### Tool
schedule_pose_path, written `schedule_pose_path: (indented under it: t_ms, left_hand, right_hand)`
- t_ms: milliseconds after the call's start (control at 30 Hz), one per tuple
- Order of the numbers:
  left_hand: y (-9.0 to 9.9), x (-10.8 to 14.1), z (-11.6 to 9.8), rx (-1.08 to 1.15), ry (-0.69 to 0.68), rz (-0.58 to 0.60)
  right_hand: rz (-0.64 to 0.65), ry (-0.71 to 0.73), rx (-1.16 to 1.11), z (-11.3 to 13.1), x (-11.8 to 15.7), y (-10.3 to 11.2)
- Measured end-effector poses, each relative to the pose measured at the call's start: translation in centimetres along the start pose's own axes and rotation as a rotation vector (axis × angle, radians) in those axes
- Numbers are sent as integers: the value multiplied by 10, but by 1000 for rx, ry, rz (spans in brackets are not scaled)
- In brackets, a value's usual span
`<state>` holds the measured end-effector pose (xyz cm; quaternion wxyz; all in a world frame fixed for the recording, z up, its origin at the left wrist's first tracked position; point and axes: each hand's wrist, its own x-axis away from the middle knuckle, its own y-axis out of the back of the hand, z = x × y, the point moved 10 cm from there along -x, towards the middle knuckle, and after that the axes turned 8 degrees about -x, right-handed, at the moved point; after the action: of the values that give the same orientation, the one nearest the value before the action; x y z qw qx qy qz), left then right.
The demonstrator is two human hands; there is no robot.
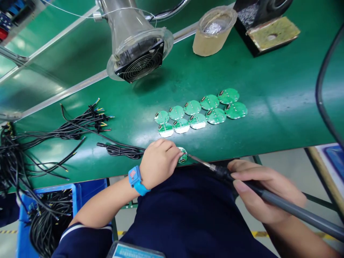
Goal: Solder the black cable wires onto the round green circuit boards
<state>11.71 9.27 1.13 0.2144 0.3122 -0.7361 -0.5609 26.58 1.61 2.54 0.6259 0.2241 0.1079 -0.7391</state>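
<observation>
The left hand (159,159) has its fingertips together, clamped, it seems, on the black cable's (125,151) end, probably to steady it at the round circuit board (183,156) just beside them. The right hand (268,190) grips the soldering iron (221,171), fingers well behind the tip, perhaps against heat.

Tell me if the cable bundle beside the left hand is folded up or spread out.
Folded up: the cable bundle lies in long loops gathered closely together on the green table, beside the left hand.
</observation>
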Motion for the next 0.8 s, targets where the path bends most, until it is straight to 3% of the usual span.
schedule_pose_path:
  t_ms: [800]
  left_hand:
    - [-5, -4, -11, -132, -23, 90]
  right_hand:
    - [67, -13, -20, 1, -5, -10]
